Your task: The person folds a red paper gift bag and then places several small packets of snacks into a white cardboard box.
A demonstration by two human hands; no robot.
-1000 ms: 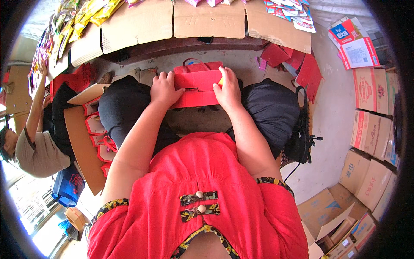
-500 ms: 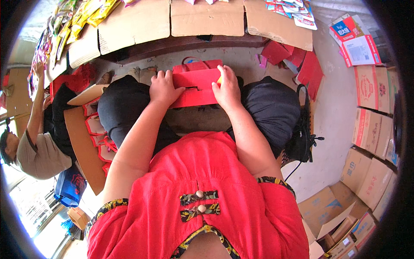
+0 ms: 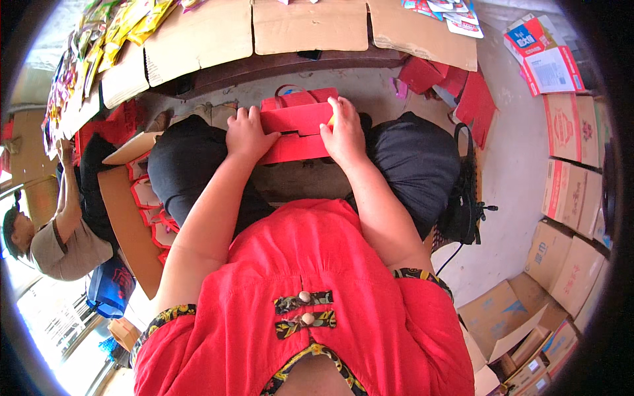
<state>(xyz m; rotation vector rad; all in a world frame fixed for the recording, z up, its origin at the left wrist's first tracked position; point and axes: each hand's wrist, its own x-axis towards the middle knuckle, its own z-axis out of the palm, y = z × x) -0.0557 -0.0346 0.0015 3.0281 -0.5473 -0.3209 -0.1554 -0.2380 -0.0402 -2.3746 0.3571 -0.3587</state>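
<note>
A red cardboard box (image 3: 296, 120) with a dark gap between two of its panels sits between my knees. Along its left edge, my left hand (image 3: 249, 137) grips it with the thumb laid over the panel. My right hand (image 3: 346, 134) holds the opposite edge, thumb on the face and fingers bent over the far corner. A bit of yellow shows beside those fingers. At the far side stands a red flap with a thin dark-red loop handle (image 3: 285, 94). The underside of the box is hidden.
Cardboard sheets (image 3: 309, 26) line the table ahead, with packets (image 3: 142, 23) piled at left. Left of my knee, an open carton (image 3: 129, 231) holds red boxes. A co-worker (image 3: 66, 244) sits at far left. Red card pieces (image 3: 477, 105), a black bag (image 3: 462, 211) and stacked cartons (image 3: 571, 191) are at right.
The two flat panels have shifted slightly, and the gap between them looks longer. Both my hands stay on the box. The co-worker's arm at left has come down.
</note>
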